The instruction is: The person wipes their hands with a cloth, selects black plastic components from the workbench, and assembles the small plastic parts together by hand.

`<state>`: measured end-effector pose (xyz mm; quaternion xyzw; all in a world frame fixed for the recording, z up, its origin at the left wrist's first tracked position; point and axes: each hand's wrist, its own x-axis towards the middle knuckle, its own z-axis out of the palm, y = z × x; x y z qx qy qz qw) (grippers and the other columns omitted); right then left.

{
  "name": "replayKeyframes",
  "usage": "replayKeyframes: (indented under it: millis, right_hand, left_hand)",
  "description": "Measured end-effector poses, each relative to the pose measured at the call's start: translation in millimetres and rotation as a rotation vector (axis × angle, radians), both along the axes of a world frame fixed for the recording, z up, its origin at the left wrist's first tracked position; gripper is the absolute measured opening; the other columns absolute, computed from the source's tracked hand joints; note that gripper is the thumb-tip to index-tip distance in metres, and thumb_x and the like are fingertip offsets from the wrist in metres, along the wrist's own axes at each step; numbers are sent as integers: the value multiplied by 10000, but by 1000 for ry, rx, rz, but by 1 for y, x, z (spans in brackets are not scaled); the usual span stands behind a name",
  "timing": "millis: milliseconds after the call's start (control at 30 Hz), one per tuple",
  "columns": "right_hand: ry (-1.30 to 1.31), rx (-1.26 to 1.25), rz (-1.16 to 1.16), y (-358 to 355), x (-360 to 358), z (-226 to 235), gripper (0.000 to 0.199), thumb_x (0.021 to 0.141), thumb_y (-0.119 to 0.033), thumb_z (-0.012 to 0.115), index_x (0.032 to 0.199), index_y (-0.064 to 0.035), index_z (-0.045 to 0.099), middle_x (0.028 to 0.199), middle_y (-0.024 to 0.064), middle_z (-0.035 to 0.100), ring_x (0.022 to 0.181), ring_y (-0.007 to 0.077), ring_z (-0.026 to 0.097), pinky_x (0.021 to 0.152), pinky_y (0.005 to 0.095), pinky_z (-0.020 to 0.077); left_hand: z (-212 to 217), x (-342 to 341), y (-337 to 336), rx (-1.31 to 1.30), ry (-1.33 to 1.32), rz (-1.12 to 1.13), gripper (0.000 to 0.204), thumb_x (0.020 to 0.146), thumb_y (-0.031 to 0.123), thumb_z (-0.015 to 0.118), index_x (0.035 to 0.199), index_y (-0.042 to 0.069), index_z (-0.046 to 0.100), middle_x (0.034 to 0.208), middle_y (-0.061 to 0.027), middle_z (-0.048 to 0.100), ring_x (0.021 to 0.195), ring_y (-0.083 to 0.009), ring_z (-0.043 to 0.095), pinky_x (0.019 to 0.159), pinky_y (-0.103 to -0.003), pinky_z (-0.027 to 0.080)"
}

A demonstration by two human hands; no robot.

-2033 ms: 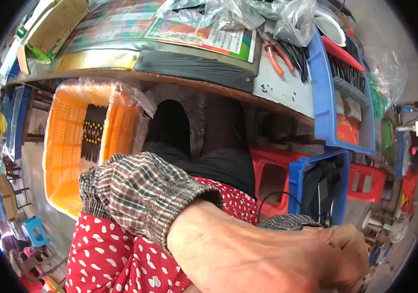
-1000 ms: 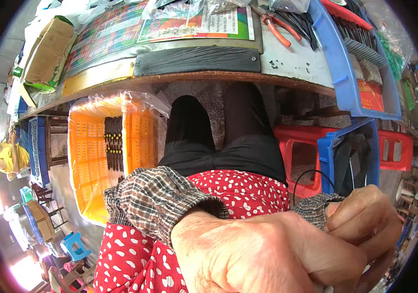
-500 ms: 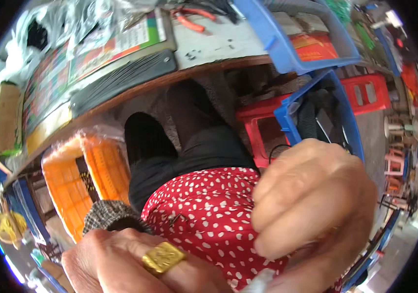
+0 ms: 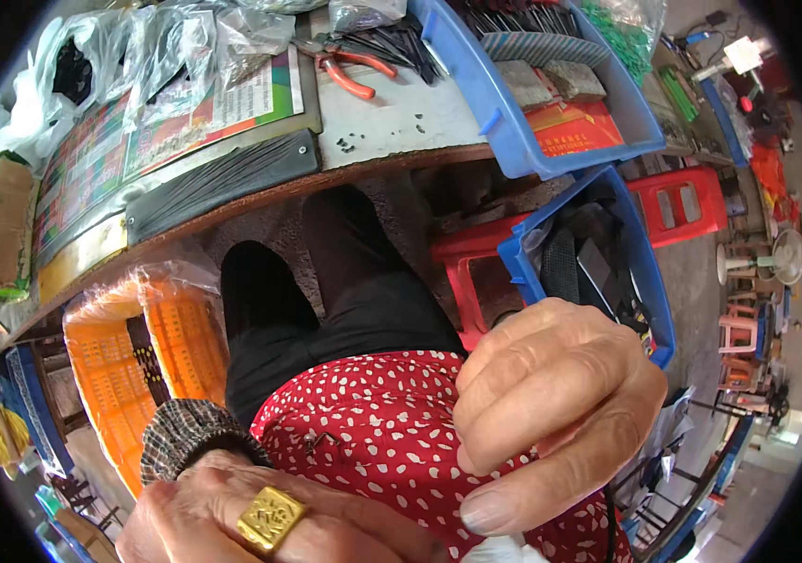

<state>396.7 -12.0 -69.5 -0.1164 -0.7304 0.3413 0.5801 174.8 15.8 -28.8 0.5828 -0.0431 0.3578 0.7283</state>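
Observation:
My left hand [image 4: 199,516] is at the bottom edge, knuckles up, with a square gold ring [image 4: 272,519] on one finger and a checked cuff [image 4: 199,436] at its wrist. Its fingers are curled, and their tips are hidden or cut off by the frame. To its right, my right hand [image 4: 556,399] is held up in front of the red spotted garment [image 4: 373,413], fingers bent inward and thumb pointing left. A small white piece [image 4: 506,550], perhaps cloth or paper, shows just under that thumb. I cannot make out what either hand grips.
On the bench [image 4: 401,131] ahead lie red-handled pliers [image 4: 354,75], thin black strips, a dark flat board [image 4: 223,183] and plastic bags. A blue bin [image 4: 514,150] overhangs the bench edge; another blue bin [image 4: 518,249] rests by a red stool [image 4: 462,249]. An orange basket [image 4: 105,375] stands left.
The view has shifted slightly, so the bench and bins sit lower and further left. My right hand has moved a little down and left, with its fingers still curled.

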Motion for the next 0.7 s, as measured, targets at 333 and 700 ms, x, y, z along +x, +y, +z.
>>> replayKeyframes:
  millis: [333, 700]
  right_hand:
    - [-54, 11, -36, 3, 4, -4, 165, 790, -68, 752, 907, 44, 723, 826, 141, 643, 621, 198, 629, 525, 286, 505]
    - [-146, -11, -72, -1, 11, -2, 125, 798, -68, 716, 887, 19, 728, 812, 138, 645, 620, 207, 640, 517, 298, 513]
  left_hand:
    - [1, 15, -53, -248, 140, 472, 125, 922, 135, 580, 846, 45, 534, 642, -57, 502, 594, -178, 534, 581, -315, 519]
    - [-3, 58, -88, -435, 147, 951, 159, 975, 173, 480, 882, 53, 529, 580, -17, 454, 538, -149, 504, 511, -263, 474]
